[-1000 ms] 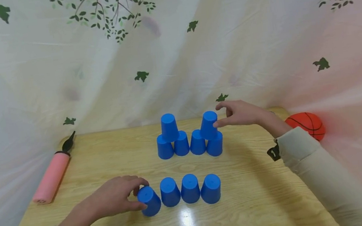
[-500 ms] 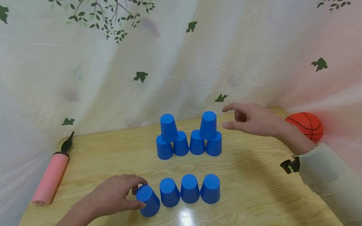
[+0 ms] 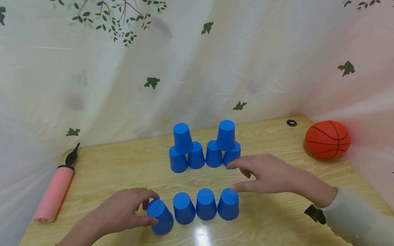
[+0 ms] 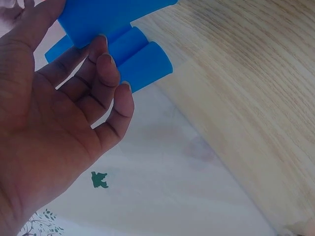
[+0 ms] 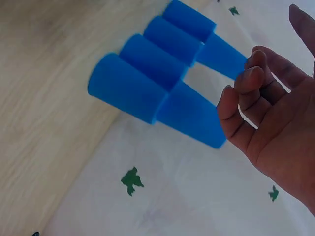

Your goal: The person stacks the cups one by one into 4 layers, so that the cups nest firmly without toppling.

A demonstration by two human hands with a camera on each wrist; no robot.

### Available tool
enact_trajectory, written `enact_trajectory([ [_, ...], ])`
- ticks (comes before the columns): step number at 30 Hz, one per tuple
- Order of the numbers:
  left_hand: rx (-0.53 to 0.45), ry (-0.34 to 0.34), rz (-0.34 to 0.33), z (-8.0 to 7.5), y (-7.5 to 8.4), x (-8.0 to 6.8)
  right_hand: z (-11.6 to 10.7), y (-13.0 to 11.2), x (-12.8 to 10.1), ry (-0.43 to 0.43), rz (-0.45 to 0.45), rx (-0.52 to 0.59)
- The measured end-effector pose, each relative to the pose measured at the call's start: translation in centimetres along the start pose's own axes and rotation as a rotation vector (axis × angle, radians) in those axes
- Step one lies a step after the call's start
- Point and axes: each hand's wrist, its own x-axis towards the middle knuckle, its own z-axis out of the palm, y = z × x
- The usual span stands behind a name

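My left hand (image 3: 124,211) grips the leftmost blue cup (image 3: 162,218) of the front row between thumb and fingers; the cup stands upside down, leaning slightly. The left wrist view shows the fingertips against this cup (image 4: 113,19). Beside it stand three more upside-down cups, the rightmost front cup (image 3: 228,205) nearest my right hand (image 3: 269,173). That hand is empty with loosely bent fingers, its thumb tip by this cup's top. Behind, an upper left cup (image 3: 183,138) and an upper right cup (image 3: 226,135) each sit across two lower cups; my right index finger overlaps the lower right one.
A pink hand pump (image 3: 54,193) lies along the table's left side. To the right sits a small orange basketball (image 3: 328,139), with a black disc (image 3: 291,122) near the back edge. A pale leaf-printed sheet (image 3: 188,57) hangs behind the wooden table (image 3: 271,229).
My right hand has withdrawn from the upper right cup, leaving it stacked, then come down and left toward the front row. The left hand keeps its hold on the leftmost cup.
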Motion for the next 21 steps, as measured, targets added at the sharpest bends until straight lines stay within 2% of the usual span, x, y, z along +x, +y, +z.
enact_trajectory([
  [9,-0.004,-0.010,-0.007,-0.3,0.1,-0.1,3.3,0.1,0.3,-0.094,-0.031,-0.062],
  [14,-0.001,0.001,-0.004,-0.6,0.0,-0.2,3.7,0.0,0.5,-0.119,-0.030,-0.071],
  [21,0.017,0.057,-0.023,-1.9,-0.3,-0.7,3.9,-0.1,0.7,-0.130,-0.022,-0.066],
])
